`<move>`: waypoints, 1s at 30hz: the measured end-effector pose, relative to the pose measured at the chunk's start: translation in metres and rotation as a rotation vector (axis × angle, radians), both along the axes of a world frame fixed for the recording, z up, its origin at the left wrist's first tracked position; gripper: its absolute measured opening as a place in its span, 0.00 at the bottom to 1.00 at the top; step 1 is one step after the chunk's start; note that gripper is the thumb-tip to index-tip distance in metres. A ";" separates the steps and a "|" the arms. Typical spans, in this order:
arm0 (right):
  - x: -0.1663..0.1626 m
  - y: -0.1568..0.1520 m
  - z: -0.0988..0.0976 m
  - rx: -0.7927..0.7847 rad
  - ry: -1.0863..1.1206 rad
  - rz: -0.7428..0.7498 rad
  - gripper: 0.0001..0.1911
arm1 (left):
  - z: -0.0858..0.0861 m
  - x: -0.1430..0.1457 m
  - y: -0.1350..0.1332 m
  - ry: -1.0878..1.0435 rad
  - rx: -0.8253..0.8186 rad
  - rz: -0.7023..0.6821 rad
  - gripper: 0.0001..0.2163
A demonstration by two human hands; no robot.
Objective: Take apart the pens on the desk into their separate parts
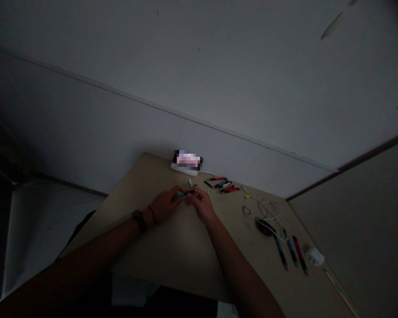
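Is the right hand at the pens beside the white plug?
No, the right hand is by the left hand, at a blue pen, apart from those pens.

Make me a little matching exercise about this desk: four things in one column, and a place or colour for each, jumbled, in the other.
Things:
1. Held pen
2. Dark watch
3. Lit screen
4. Rightmost pen

Places or colours:
A. Magenta and black
B. At the back of the table, by the wall
C. On the left wrist
D. At the fingertips of both hands

Right pairs: 1-D, 2-C, 3-B, 4-A
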State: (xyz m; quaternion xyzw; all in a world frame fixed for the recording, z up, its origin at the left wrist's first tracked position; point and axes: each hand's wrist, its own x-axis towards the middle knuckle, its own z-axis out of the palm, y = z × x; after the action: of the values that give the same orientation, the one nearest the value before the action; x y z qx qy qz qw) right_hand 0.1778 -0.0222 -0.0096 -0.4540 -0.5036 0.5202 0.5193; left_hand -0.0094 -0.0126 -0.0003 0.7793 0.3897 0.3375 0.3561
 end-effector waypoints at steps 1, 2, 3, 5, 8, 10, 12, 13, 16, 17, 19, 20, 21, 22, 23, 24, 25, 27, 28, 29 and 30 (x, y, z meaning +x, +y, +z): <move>0.000 0.000 0.000 -0.001 0.001 0.003 0.18 | 0.000 0.000 0.000 -0.006 0.006 -0.003 0.16; 0.000 0.000 0.000 0.001 -0.001 0.003 0.18 | -0.001 0.000 0.001 -0.013 0.012 -0.007 0.16; 0.000 0.000 0.000 0.005 -0.005 -0.002 0.18 | -0.001 0.000 0.002 -0.020 0.017 -0.008 0.15; 0.000 0.000 0.001 0.013 -0.020 -0.015 0.18 | -0.002 0.000 0.003 -0.023 0.033 -0.007 0.15; -0.001 0.000 0.004 0.020 -0.043 -0.044 0.17 | -0.004 0.001 0.004 0.001 0.071 -0.002 0.14; -0.002 -0.001 0.005 0.021 -0.054 -0.055 0.16 | -0.005 0.001 0.004 0.027 0.087 0.004 0.16; -0.003 -0.001 0.006 0.023 -0.055 -0.058 0.16 | -0.006 0.002 0.004 0.050 0.085 0.009 0.18; -0.003 -0.001 0.005 0.024 -0.050 -0.057 0.16 | -0.006 0.002 0.004 0.058 0.080 0.007 0.18; -0.003 0.000 0.003 0.031 -0.015 -0.065 0.18 | -0.007 0.002 0.005 0.071 0.065 -0.009 0.20; -0.003 0.000 0.002 0.036 -0.004 -0.065 0.19 | -0.007 0.002 0.004 0.074 0.061 -0.011 0.20; -0.002 0.000 0.000 0.044 0.010 -0.053 0.19 | -0.006 0.002 0.004 0.072 0.048 -0.008 0.19; -0.002 0.001 0.000 0.047 0.014 -0.043 0.19 | -0.005 0.001 0.003 0.068 0.038 -0.005 0.18; -0.002 0.001 0.000 0.049 0.018 -0.035 0.19 | -0.005 0.001 0.003 0.064 0.026 0.001 0.18; -0.002 0.001 0.000 0.050 0.022 -0.030 0.19 | -0.004 0.001 0.002 0.060 0.016 0.008 0.17; -0.002 0.001 0.000 0.052 0.026 -0.029 0.19 | -0.004 0.001 0.002 0.056 0.011 0.015 0.17; -0.002 0.001 0.000 0.053 0.028 -0.029 0.19 | -0.004 0.001 0.001 0.054 0.011 0.022 0.17; -0.002 0.001 0.001 0.052 0.028 -0.029 0.19 | -0.004 0.001 0.001 0.054 0.017 0.027 0.17; -0.002 0.000 0.001 0.045 0.016 -0.031 0.20 | -0.004 0.001 0.001 0.054 0.031 0.024 0.16; -0.002 0.000 0.001 0.038 0.002 -0.030 0.19 | -0.004 0.001 0.001 0.054 0.038 0.015 0.16; -0.002 0.000 0.001 0.029 -0.017 -0.027 0.19 | -0.003 0.001 0.002 0.053 0.043 0.003 0.15; -0.003 0.000 0.001 0.020 -0.039 -0.021 0.18 | -0.003 0.001 0.002 0.053 0.049 -0.010 0.15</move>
State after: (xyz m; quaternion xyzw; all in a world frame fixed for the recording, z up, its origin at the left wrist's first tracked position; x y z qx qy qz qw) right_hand 0.1752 -0.0218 -0.0084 -0.4641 -0.5139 0.5008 0.5193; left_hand -0.0084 -0.0108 -0.0037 0.7983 0.3869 0.3246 0.3282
